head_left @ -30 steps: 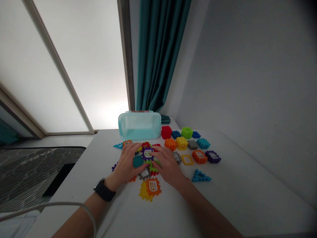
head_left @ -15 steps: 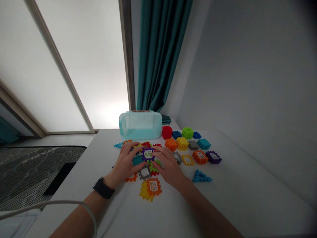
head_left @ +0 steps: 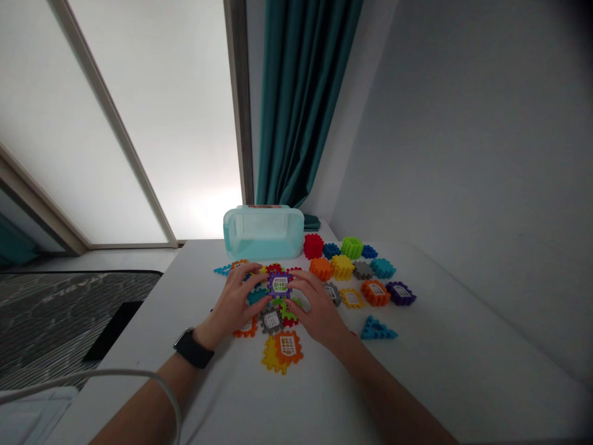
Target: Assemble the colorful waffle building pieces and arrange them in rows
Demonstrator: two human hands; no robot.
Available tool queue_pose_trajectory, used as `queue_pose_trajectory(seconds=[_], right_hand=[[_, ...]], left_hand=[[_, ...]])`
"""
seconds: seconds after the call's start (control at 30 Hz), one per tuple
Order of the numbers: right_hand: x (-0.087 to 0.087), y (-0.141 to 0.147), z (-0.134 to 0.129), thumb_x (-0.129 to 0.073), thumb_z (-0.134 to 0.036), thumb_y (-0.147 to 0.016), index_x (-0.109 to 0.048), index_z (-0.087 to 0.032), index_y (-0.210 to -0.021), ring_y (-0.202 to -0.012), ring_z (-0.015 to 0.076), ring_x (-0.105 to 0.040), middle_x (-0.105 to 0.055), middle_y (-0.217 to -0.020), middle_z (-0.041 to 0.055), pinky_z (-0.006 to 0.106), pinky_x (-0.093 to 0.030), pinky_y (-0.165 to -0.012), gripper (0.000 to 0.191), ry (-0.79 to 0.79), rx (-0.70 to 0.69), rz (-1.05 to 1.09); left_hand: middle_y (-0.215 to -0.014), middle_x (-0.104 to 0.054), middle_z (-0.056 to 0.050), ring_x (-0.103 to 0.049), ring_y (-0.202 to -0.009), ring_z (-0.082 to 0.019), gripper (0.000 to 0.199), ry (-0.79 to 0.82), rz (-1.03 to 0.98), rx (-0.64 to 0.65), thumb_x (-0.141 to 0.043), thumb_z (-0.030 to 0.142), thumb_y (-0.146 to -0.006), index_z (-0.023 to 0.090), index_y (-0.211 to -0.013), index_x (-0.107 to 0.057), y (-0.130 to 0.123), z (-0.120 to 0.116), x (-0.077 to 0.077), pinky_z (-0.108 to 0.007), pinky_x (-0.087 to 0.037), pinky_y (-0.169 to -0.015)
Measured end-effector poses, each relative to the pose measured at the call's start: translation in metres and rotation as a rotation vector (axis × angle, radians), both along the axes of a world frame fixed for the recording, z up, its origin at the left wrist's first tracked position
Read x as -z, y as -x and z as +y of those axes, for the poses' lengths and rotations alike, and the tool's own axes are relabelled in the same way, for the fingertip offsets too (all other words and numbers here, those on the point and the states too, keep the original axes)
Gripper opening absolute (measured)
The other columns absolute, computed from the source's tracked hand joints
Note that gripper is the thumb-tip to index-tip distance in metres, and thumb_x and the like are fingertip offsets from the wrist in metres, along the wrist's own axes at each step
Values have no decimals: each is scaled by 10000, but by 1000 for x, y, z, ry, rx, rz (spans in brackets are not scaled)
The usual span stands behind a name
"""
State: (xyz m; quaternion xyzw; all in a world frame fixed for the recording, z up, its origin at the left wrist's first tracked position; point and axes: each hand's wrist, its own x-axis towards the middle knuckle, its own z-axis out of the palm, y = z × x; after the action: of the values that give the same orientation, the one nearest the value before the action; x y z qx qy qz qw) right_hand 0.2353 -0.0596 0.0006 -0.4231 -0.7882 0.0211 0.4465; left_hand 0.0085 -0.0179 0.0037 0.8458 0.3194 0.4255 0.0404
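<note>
A purple square building tile [head_left: 270, 290] with a white window grid is held between both hands, above a loose pile of tiles. My left hand [head_left: 235, 306], with a dark watch on its wrist, grips the tile's left edge. From the right, the fingertips of my right hand [head_left: 319, 311] close on the opposite edge. Under and around them lie a grey window tile [head_left: 271, 321], a teal tile [head_left: 256, 297], a green tile [head_left: 288, 312] and red tiles partly hidden. Closer to me, an orange window tile [head_left: 288, 348] overlaps a yellow tile [head_left: 273, 358].
A translucent teal bin [head_left: 263, 248] lies on its side at the back of the white table [head_left: 324, 402]. Stacked tiles, such as a red stack [head_left: 314, 246] and a yellow stack [head_left: 342, 267], stand at right. A blue triangular stack [head_left: 377, 329] is nearer. A pale cable [head_left: 115, 372] crosses lower left.
The purple tile has shifted very slightly and tilts a little differently between my fingers. Both hands keep nearly the same place, and the other tiles lie as before.
</note>
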Motion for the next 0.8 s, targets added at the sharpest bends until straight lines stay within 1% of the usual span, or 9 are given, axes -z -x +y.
queue_pose_trajectory(seconds=[0.1,0.2,0.33,0.4,0.5,0.6,0.67,0.8], right_hand=[[2,-1,1,-561,-267,-967,-618,-239,-1144,-1211,252,-603,-631,-1289,109,465,-508,-1047,188,-8,-7,-13],[4,-4,3,-533,-284,-988,-649,-247,-1136,-1181,246,-626,-656,-1264,100,448,-524,-1022,191,-17,9,-29],[4,-6,4,-477,-265,-1015,-672,-259,-1147,-1135,234,-644,-688,-1207,84,439,-521,-1006,236,-34,37,-34],[3,-6,4,-457,-257,-1022,-678,-258,-1137,-1111,226,-647,-693,-1178,80,425,-522,-993,249,-43,38,-18],[2,-5,4,-465,-271,-1015,-691,-240,-1083,-1040,229,-658,-700,-1091,88,402,-540,-934,238,-41,41,21],[-1,-2,4,-487,-279,-998,-697,-228,-1013,-919,228,-676,-714,-962,78,381,-562,-847,217,11,49,88],[-3,0,3,-514,-286,-978,-702,-225,-977,-873,225,-687,-728,-919,67,369,-571,-812,198,67,62,149],[-5,2,2,-563,-306,-934,-727,-224,-945,-853,220,-710,-760,-917,46,360,-581,-804,184,213,70,282]], left_hand=[[-1259,-546,-127,-555,-1187,-274,253,107,-51,58,-638,294,-917,221,-1158,-608,-2,-2,-4,-471,-488,-1020],[-1214,-569,-114,-562,-1174,-257,193,230,-100,131,-612,288,-932,212,-1110,-608,-6,-3,-7,-444,-492,-1018],[-1151,-609,-103,-584,-1117,-244,129,340,-173,177,-590,301,-945,206,-1027,-619,-10,-3,-5,-437,-493,-996],[-1120,-618,-100,-596,-1078,-238,140,412,-201,189,-575,326,-954,202,-1002,-623,-12,-4,-3,-417,-510,-952],[-1084,-618,-95,-605,-1029,-227,213,529,-239,206,-533,390,-976,197,-961,-621,-15,-4,0,-363,-537,-859],[-979,-620,-71,-601,-933,-204,307,581,-257,210,-471,451,-1002,197,-891,-602,-15,-4,1,-340,-531,-823],[-908,-611,-52,-589,-875,-192,341,596,-245,207,-449,475,-1006,199,-863,-589,-15,-4,2,-332,-522,-801],[-880,-605,-32,-572,-828,-180,304,600,-208,208,-518,479,-973,203,-865,-588,-15,-3,7,-315,-511,-754]])
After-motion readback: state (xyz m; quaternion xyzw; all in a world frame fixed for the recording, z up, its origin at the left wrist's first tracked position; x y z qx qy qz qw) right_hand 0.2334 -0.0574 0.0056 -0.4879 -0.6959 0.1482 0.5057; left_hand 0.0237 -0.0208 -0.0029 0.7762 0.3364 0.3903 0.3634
